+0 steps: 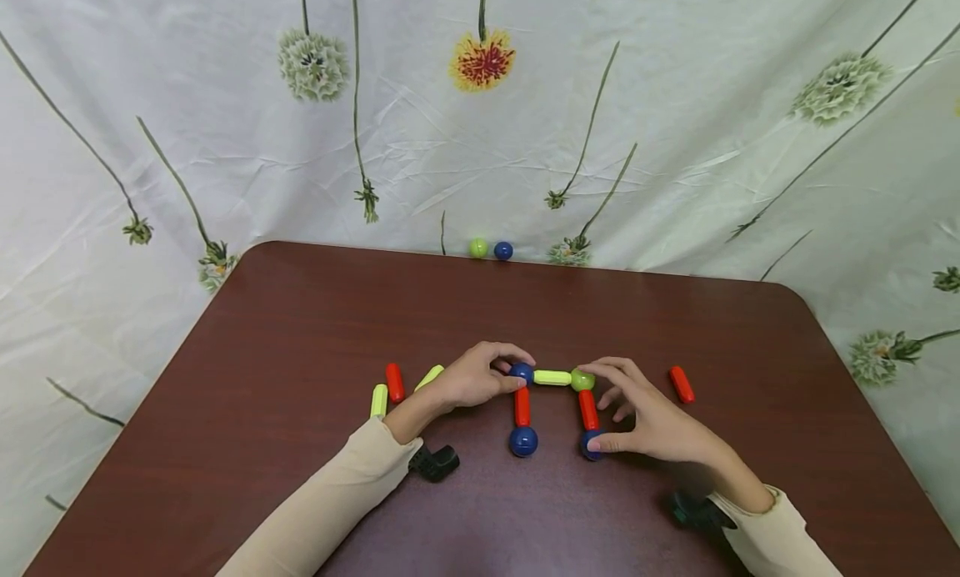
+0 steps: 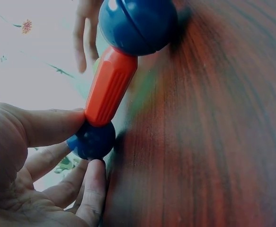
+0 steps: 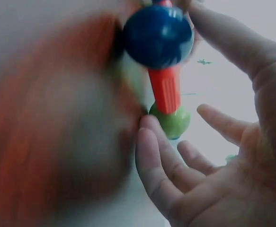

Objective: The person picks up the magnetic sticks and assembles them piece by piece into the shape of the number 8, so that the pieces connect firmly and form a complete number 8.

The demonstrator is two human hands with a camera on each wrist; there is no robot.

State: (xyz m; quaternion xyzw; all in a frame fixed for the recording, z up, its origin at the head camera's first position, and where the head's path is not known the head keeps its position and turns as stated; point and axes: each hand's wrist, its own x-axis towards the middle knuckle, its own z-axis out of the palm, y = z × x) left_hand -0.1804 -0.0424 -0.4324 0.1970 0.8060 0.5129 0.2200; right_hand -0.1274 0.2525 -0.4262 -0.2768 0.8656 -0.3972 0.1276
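A three-sided frame of toy balls and rods lies on the table. Its far side is a yellow-green rod (image 1: 552,378) between a blue ball (image 1: 521,373) and a green ball (image 1: 582,380). Two red rods (image 1: 522,407) run toward me, each ending in a blue ball (image 1: 523,441). My left hand (image 1: 474,377) pinches the far-left blue ball (image 2: 94,140) between thumb and fingers. With fingers spread, my right hand (image 1: 648,410) touches the near-right blue ball (image 3: 157,37) with its thumb; its fingertips are by the green ball (image 3: 171,121).
Left of the frame lie a loose red rod (image 1: 394,383) and two yellow-green rods (image 1: 379,400), one partly behind my left hand. Another red rod (image 1: 682,384) lies to the right. A green ball (image 1: 478,248) and a blue ball (image 1: 503,250) sit at the table's far edge, against the flowered cloth.
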